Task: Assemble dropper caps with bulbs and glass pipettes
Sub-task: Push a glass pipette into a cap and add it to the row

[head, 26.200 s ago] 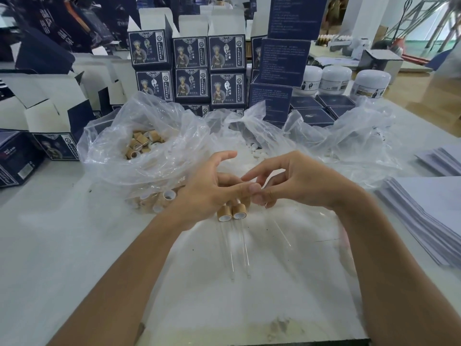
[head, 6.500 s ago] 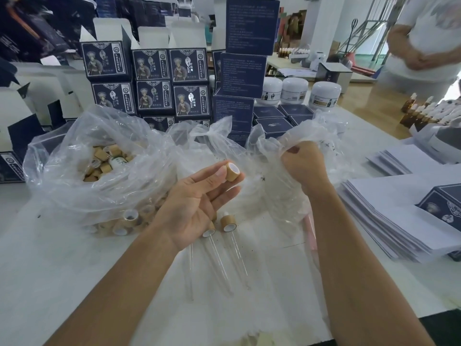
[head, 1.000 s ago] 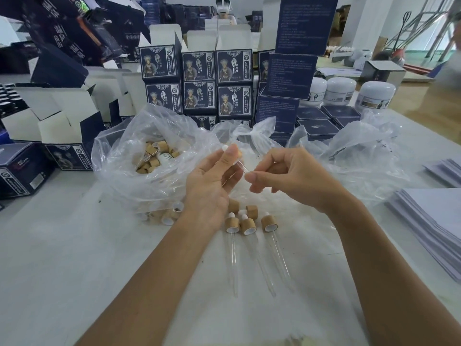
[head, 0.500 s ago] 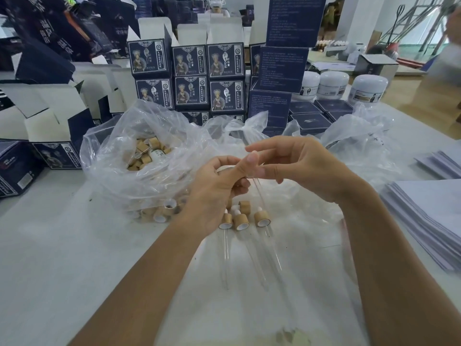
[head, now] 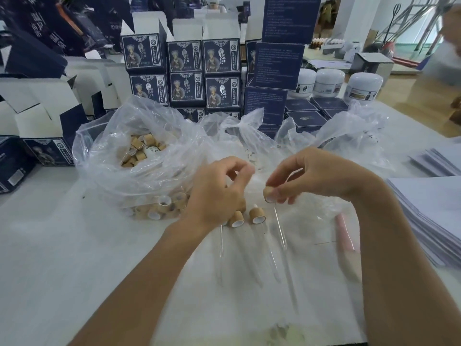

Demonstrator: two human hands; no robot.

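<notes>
Three white jars (head: 329, 82); two hands (head: 217, 193).
</notes>
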